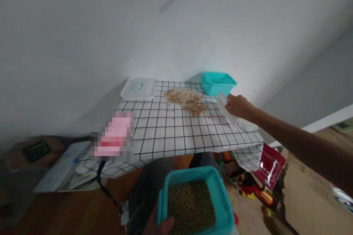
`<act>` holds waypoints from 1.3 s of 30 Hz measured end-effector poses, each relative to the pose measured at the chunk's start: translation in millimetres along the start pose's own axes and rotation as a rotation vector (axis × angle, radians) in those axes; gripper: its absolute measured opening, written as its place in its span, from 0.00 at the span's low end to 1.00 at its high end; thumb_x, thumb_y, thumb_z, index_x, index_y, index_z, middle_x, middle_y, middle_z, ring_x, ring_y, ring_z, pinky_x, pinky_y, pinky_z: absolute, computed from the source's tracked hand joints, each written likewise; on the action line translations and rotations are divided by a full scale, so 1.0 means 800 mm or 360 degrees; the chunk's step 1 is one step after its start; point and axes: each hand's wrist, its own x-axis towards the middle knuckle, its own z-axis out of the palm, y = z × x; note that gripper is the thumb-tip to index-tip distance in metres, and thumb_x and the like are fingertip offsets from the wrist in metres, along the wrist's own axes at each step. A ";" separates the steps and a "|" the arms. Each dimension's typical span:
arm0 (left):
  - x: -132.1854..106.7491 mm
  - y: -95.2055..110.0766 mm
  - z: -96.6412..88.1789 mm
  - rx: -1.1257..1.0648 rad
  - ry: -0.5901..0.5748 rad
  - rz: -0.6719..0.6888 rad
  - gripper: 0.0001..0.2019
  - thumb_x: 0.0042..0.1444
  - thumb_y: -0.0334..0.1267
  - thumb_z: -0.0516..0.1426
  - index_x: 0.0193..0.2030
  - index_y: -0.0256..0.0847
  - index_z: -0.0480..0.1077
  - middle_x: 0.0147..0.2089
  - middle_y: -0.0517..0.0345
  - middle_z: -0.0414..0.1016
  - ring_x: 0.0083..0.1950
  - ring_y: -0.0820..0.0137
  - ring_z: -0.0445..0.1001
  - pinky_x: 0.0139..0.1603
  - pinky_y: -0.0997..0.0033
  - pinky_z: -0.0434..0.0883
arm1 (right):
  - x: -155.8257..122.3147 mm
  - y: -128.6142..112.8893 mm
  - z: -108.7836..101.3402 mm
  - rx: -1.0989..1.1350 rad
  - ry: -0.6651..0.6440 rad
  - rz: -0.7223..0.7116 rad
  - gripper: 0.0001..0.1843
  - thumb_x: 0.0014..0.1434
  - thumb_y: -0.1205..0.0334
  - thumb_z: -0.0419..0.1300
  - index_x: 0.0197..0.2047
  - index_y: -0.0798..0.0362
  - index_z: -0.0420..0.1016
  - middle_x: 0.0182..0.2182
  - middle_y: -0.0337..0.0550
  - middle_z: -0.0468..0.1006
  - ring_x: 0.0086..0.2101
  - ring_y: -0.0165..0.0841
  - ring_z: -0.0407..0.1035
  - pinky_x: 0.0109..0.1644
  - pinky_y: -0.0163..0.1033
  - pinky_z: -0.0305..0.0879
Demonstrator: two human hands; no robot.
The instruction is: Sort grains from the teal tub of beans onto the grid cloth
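My left hand (164, 226) grips the lower left side of a teal plastic tub (226, 211), thumb over the rim. Green beans (190, 203) fill much of the tub, which is held near my lap in front of the table. My right hand (238, 106) is closed around a flat white plastic piece with a slotted end (228, 116), tilted above the table's right side. Just behind that hand stands a second teal tub (215, 89). To the left of the white piece lies a spread heap of tan grains (187, 99) mixed with something pale.
A white-and-black checked cloth (165, 132) covers the table. A clear plastic lid (139, 89) lies at the back left, and a blurred-out pink item (117, 132) at the front left. A white round dish (246, 125) sits under my right forearm. A red bag (270, 165) and cardboard (309, 191) lie on the right.
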 end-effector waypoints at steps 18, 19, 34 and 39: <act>0.065 0.001 0.058 -0.0303 -0.0499 -0.0060 0.36 0.56 0.41 0.58 0.69 0.40 0.49 0.62 0.43 0.69 0.61 0.54 0.69 0.61 0.49 0.64 | -0.070 -0.069 -0.013 0.0100 -0.0053 -0.0192 0.18 0.61 0.61 0.47 0.48 0.66 0.66 0.30 0.61 0.75 0.31 0.44 0.73 0.30 0.42 0.62; 0.068 0.002 0.063 -0.0308 -0.0479 -0.0052 0.36 0.56 0.41 0.58 0.69 0.41 0.49 0.62 0.43 0.69 0.62 0.53 0.68 0.61 0.49 0.65 | -0.074 -0.069 -0.014 0.0097 -0.0041 -0.0206 0.18 0.61 0.61 0.47 0.48 0.66 0.66 0.30 0.61 0.75 0.31 0.44 0.73 0.30 0.42 0.62; 0.078 0.027 0.081 -0.0328 -0.0412 0.0041 0.16 0.49 0.43 0.61 0.44 0.39 0.75 0.49 0.48 0.79 0.61 0.54 0.68 0.63 0.53 0.63 | -0.076 0.025 -0.007 0.0400 0.0109 -0.0622 0.17 0.68 0.59 0.44 0.54 0.53 0.65 0.36 0.49 0.79 0.35 0.39 0.74 0.37 0.41 0.63; 0.082 0.023 0.058 -0.0182 -0.0313 0.0051 0.12 0.48 0.43 0.61 0.37 0.40 0.76 0.44 0.49 0.81 0.62 0.53 0.67 0.63 0.51 0.63 | -0.080 -0.004 0.009 0.0601 0.0098 -0.0918 0.20 0.68 0.59 0.46 0.60 0.49 0.64 0.47 0.48 0.78 0.43 0.39 0.73 0.45 0.43 0.66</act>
